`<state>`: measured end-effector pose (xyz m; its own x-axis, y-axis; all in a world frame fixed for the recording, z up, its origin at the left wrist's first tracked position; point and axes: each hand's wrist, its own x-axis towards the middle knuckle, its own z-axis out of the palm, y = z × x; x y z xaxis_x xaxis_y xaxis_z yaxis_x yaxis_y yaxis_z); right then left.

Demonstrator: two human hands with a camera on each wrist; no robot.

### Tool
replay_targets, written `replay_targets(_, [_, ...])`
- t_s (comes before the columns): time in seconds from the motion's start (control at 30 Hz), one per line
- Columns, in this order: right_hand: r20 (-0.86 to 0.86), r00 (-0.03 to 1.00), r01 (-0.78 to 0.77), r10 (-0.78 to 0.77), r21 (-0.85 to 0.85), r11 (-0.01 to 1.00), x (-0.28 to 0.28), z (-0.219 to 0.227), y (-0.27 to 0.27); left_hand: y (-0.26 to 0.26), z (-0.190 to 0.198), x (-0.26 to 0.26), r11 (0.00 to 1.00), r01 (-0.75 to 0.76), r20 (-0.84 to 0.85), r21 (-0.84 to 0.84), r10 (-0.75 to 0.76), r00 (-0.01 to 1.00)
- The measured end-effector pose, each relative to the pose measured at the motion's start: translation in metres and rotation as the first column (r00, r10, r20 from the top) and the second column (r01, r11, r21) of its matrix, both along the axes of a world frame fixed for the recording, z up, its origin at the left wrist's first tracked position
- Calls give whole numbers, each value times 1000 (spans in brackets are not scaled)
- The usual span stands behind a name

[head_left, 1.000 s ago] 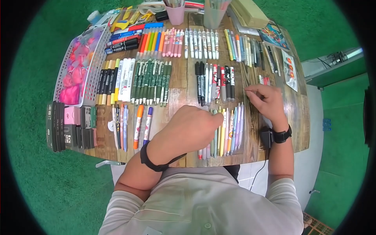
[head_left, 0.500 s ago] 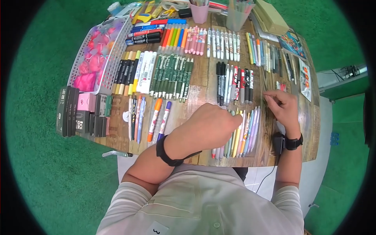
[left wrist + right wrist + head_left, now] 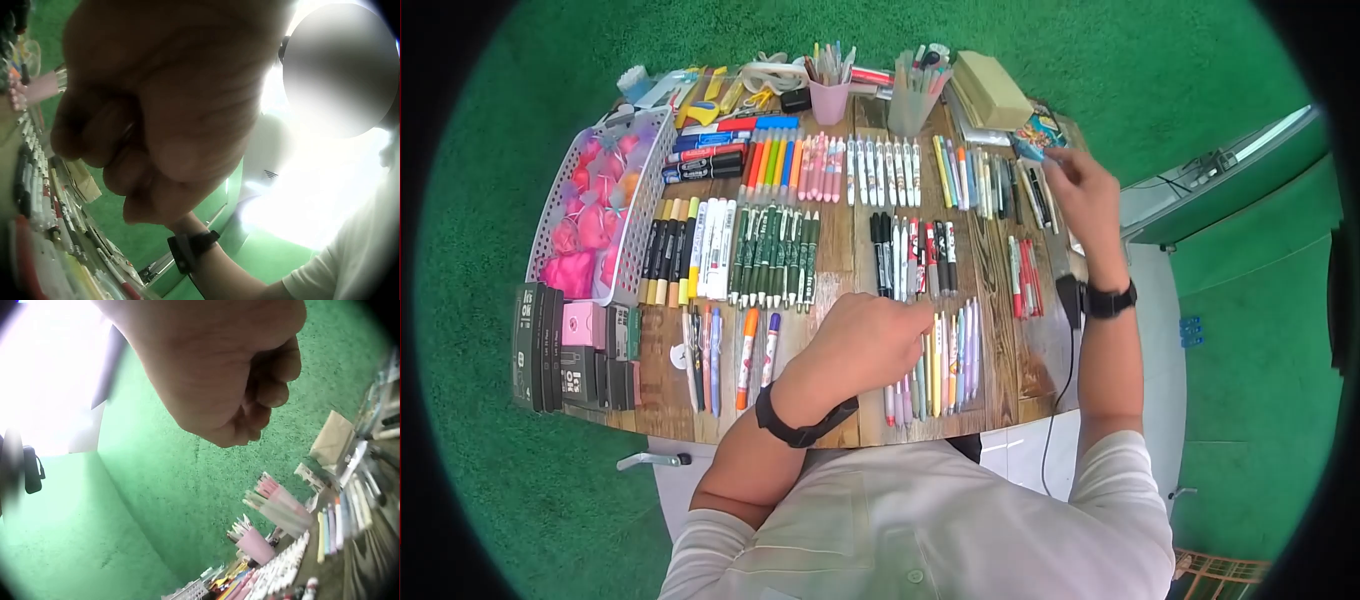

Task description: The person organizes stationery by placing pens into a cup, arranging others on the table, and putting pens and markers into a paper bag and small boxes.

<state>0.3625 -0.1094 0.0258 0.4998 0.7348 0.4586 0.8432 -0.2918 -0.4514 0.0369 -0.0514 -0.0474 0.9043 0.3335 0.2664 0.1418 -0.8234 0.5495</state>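
Observation:
My left hand [image 3: 865, 340] is curled into a fist above the upper left end of the row of pastel pens [image 3: 955, 360]. Nothing shows inside its bent fingers in the left wrist view. Farther out, my right hand [image 3: 1085, 200] reaches to the back right, its fingertips overlapping the lower edge of a colourful blue booklet [image 3: 1040, 130]. The right wrist view has this hand [image 3: 250, 387] with bent fingers, and I cannot tell whether they pinch anything. Red pens [image 3: 1027, 280] lie below the right hand, and slim dark pens [image 3: 1037, 200] lie just left of it.
Rows of green pens [image 3: 775, 255], black and red markers [image 3: 915, 255] and white pens [image 3: 883, 172] cover the wooden table. A white basket [image 3: 638, 220] and stacked boxes [image 3: 535, 345] line the left. Pen cups [image 3: 830, 100] and a tan paper stack [image 3: 992, 90] stand behind.
My right hand has moved away from me, from beside the red pens to the booklet, uncovering those pens. The left fist keeps its place by the pastel pens. The head view has shifted.

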Motion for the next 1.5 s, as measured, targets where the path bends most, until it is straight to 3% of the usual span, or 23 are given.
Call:
replay_targets(0.1, [108,994,26,-25,-2,1000,42,9,55,0,3,1,999,-30,118,-44,35,992])
replay_targets(0.17, [299,953,104,-57,-144,984,79,-1,93,0,2,1,996,-60,149,-71,70,986])
replay_targets(0.27, [261,961,165,-93,-270,949,101,-9,137,1,-7,4,995,-87,152,-50,93,984])
replay_targets(0.47, [317,932,296,-177,-381,876,106,-28,188,4,-13,5,990,-112,165,-82,124,979])
replay_targets(0.6, [314,933,289,-176,-364,886,94,-19,195,3,-10,4,992,-91,130,-90,102,986])
replay_targets(0.7, [383,924,152,-20,-318,936,80,-15,192,3,-6,4,990,-95,120,-104,108,987])
replay_targets(0.77, [92,983,-119,159,-338,933,63,-25,193,2,-4,3,992,-79,103,-102,90,991])
replay_targets(0.8, [87,984,-114,152,-342,933,55,-35,196,1,-3,3,992,-73,98,-106,83,992])
replay_targets(0.87, [-262,930,-282,258,-54,958,35,-57,207,0,-2,4,993,-67,94,-99,76,993])
replay_targets(1.0, [-310,917,-252,249,32,967,-5,-67,218,1,-6,5,992,-78,76,-98,86,993])
replay_targets(1.07, [-297,911,-215,286,249,944,-10,-77,225,3,-9,6,990,-96,91,-102,105,990])
replay_targets(1.17, [-241,932,-195,271,297,935,-14,-82,228,4,-12,7,987,-106,113,-123,120,986])
replay_targets(1.3, [-246,930,-200,272,280,939,-11,-78,223,5,-10,6,990,-92,93,-108,102,990])
replay_targets(1.5, [-195,977,-52,85,170,984,6,-70,205,4,-7,6,989,-86,85,-124,97,992])
